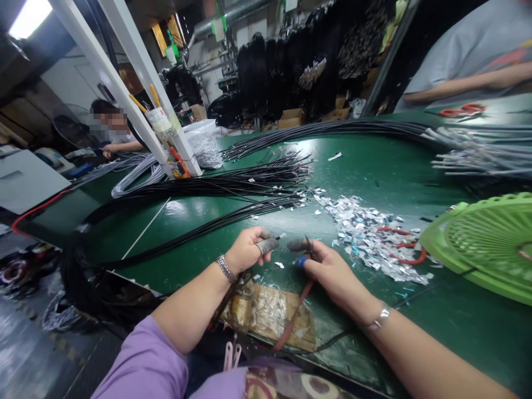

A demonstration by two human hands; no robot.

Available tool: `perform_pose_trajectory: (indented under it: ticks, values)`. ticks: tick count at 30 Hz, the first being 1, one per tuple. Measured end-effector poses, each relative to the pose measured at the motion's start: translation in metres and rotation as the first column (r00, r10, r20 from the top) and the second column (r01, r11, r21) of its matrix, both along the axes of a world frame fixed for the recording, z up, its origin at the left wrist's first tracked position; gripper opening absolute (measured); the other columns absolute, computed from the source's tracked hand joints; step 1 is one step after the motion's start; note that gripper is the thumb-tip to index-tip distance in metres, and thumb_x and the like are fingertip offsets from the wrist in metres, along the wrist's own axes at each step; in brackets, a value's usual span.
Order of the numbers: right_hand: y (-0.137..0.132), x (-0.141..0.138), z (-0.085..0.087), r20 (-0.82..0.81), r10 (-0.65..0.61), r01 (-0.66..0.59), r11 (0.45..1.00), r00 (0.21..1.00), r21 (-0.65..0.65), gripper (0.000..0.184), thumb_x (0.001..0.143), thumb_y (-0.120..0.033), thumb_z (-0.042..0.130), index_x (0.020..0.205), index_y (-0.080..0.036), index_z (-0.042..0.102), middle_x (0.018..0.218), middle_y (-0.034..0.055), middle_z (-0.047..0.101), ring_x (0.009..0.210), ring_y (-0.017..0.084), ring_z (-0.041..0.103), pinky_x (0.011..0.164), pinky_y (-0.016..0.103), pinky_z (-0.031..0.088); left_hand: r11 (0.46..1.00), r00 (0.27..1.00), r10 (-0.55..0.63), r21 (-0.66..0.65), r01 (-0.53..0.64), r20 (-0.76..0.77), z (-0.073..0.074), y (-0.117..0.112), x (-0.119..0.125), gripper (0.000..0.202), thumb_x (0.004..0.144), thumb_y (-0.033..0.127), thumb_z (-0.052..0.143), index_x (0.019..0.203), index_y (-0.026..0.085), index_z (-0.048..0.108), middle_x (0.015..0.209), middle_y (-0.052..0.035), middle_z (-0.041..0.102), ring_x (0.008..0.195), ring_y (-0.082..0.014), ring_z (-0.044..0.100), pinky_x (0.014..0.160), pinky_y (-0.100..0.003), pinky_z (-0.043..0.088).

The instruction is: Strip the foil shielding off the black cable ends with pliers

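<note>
My left hand (253,249), with covered fingertips and a metal watch band at the wrist, is closed in a pinch. A small pale tip (282,236) pokes out past its fingers, seemingly the end of a thin cable. Facing it across a small gap, my right hand (322,260) is wrapped round a dark pointed tool (308,246); its exact kind is unclear. Blue tape circles one of that hand's fingers. Below the hands lie a taped cardboard piece (270,313) and a reddish-brown strip (293,321). Black cables (216,221) reach across the table behind my left hand.
Foil scraps (366,233) and red-handled pliers (415,252) lie right, beside a green plastic fan cover (486,244). More black cable bundles (249,183) and grey cables (469,149) cover the far side. White posts (137,77) rise at left. Two other people sit at the table.
</note>
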State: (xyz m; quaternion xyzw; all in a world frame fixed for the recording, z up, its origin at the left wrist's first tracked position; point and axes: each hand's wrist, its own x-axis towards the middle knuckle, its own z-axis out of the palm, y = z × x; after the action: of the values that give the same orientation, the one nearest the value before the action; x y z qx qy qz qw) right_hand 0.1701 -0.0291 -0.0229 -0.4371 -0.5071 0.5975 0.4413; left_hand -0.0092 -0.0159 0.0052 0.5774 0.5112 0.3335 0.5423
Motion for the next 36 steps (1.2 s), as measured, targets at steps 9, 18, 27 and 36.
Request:
perform_pose_trajectory:
  ticks: [9, 18, 27, 36]
  values:
    - [-0.002, -0.001, -0.002, 0.011, -0.114, 0.109, 0.973, 0.993, 0.205, 0.048, 0.069, -0.036, 0.069, 0.113, -0.025, 0.053, 0.099, 0.0061, 0.066, 0.066, 0.016, 0.054, 0.068, 0.034, 0.046, 0.995, 0.984, -0.096, -0.015, 0.094, -0.148, -0.004, -0.005, 0.005, 0.021, 0.078, 0.035, 0.056, 0.076, 0.015, 0.051, 0.046, 0.0064, 0.049, 0.033, -0.0049, 0.038, 0.035, -0.016, 0.027]
    - [0.000, -0.002, -0.002, 0.052, -0.144, 0.133, 0.976, 0.988, 0.174, 0.041, 0.065, -0.031, 0.065, 0.104, -0.024, 0.055, 0.071, -0.0010, 0.061, 0.068, 0.018, 0.057, 0.066, 0.032, 0.046, 0.836, 0.714, 0.111, 0.454, 0.310, -0.691, -0.003, -0.015, 0.009, 0.009, 0.076, 0.022, 0.052, 0.078, 0.018, 0.060, 0.067, -0.0017, 0.064, 0.060, -0.0136, 0.056, 0.055, -0.024, 0.038]
    - [0.008, 0.004, 0.005, 0.123, -0.192, 0.178, 0.977, 0.974, 0.116, 0.028, 0.055, -0.020, 0.061, 0.083, -0.022, 0.058, 0.060, -0.0033, 0.055, 0.054, 0.014, 0.050, 0.052, 0.027, 0.038, 0.706, 0.526, -0.048, 0.343, 0.619, -0.849, 0.002, -0.021, 0.010, 0.006, 0.071, 0.017, 0.054, 0.074, 0.019, 0.059, 0.072, -0.0032, 0.066, 0.066, -0.0172, 0.061, 0.057, -0.025, 0.041]
    - [0.019, 0.012, -0.002, 0.036, -0.198, 0.198, 0.980, 0.980, 0.002, 0.022, 0.064, -0.039, 0.066, 0.075, -0.021, 0.058, 0.054, -0.0036, 0.053, 0.043, 0.010, 0.037, 0.041, 0.024, 0.026, 0.998, 0.994, -0.064, -0.029, 0.062, -0.088, 0.000, -0.006, 0.006, 0.032, 0.075, 0.046, 0.059, 0.071, 0.017, 0.047, 0.048, 0.0063, 0.050, 0.032, -0.0048, 0.038, 0.035, -0.017, 0.027]
